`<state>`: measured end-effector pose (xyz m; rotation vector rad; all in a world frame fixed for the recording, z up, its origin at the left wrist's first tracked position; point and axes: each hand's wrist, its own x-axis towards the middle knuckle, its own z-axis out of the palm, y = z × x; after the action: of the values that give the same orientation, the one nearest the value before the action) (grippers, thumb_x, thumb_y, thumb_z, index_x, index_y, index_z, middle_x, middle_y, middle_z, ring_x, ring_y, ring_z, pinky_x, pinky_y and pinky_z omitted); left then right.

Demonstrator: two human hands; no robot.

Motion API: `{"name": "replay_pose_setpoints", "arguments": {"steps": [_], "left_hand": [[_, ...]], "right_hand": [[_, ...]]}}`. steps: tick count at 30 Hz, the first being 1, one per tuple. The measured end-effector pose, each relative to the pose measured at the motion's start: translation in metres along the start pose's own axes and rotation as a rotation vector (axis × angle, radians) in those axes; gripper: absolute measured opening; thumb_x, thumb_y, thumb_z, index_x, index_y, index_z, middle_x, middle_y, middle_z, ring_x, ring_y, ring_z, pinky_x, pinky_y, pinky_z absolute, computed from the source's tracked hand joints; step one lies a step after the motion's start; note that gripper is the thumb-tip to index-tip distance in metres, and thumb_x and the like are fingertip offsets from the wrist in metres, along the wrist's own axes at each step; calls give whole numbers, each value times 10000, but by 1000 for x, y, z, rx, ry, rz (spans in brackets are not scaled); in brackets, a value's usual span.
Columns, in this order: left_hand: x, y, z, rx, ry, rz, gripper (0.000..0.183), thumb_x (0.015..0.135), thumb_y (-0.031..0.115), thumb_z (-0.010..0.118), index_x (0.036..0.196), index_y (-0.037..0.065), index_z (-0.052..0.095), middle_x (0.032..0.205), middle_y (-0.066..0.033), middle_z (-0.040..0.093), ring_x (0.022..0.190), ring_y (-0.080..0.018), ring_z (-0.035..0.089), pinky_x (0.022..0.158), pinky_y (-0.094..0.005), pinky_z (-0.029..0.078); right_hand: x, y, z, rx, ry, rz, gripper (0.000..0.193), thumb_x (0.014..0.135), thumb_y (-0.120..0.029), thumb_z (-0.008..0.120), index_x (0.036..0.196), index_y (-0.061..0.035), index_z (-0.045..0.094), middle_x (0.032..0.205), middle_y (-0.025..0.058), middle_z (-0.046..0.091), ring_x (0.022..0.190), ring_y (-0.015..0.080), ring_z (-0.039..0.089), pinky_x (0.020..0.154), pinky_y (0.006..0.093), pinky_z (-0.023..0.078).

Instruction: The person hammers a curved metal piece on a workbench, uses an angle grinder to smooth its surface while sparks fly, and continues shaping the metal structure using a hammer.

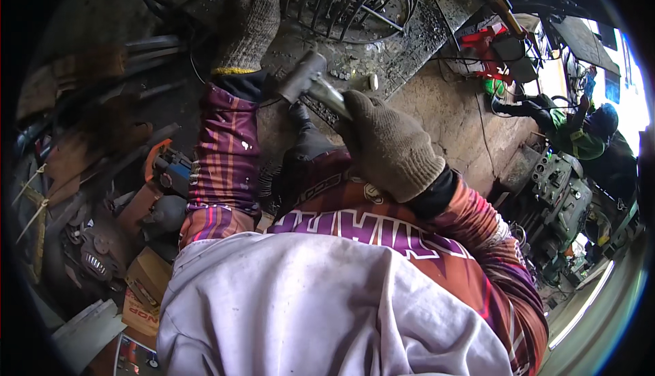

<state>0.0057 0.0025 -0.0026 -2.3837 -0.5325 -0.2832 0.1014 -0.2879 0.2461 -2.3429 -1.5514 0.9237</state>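
Observation:
My right hand (396, 144), in a knitted work glove, is closed round the handle of a hammer (305, 77). The hammer's metal head is raised in front of my body, close to my left wrist. My left hand (249, 24), in a similar glove with a yellow cuff edge, reaches forward over a dark, dirty metal worktop (327, 55). Its fingertips run into the dark upper rim, so what they touch or hold is hidden. Right of that hand, a rounded grille of bent metal rods (355, 1) lies on the worktop.
A small pale cylinder (373, 81) sits by the worktop's near edge. Scrap metal and a cardboard box (147, 287) crowd the left side. At right are a grey machine (559, 192), a red object (484, 52) and another person (590, 134) in green.

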Motion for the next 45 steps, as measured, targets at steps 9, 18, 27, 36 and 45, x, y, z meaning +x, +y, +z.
{"name": "replay_pose_setpoints", "arguments": {"steps": [9,18,27,36,45], "left_hand": [[10,-6,0,321,-76,36,458,970,161,560,1401,7,554,1442,-144,532,1319,-262,521,1112,-498,425],[22,-12,-62,-634,35,-281,496,966,152,540,1448,38,530,1458,-136,520,1353,-261,494,1132,-488,414],[21,0,-41,-391,-70,-150,489,986,155,517,1454,16,514,1501,-156,486,1380,-280,465,1153,-511,389],[30,-3,-49,-1075,-85,-380,488,973,140,527,1443,6,523,1490,-160,501,1364,-322,481,1130,-515,401],[22,-7,-60,-371,5,-156,470,967,118,526,1421,-4,535,1430,-174,552,1287,-356,540,1109,-496,423]], "right_hand": [[8,22,12,-14,112,32,253,987,-241,582,1161,-61,545,923,226,668,833,414,695,694,516,555],[3,8,7,38,51,-61,288,962,-257,626,1167,-64,568,938,219,680,821,434,680,684,522,531],[1,10,15,-4,15,-70,300,965,-266,617,1165,-55,541,899,195,681,790,399,702,656,497,557],[18,35,4,28,-14,107,331,951,-272,632,1191,-48,592,920,216,676,838,419,683,703,507,541],[-2,30,9,-18,87,-110,315,958,-319,627,1139,-62,621,909,188,692,824,391,698,701,492,558]]}}
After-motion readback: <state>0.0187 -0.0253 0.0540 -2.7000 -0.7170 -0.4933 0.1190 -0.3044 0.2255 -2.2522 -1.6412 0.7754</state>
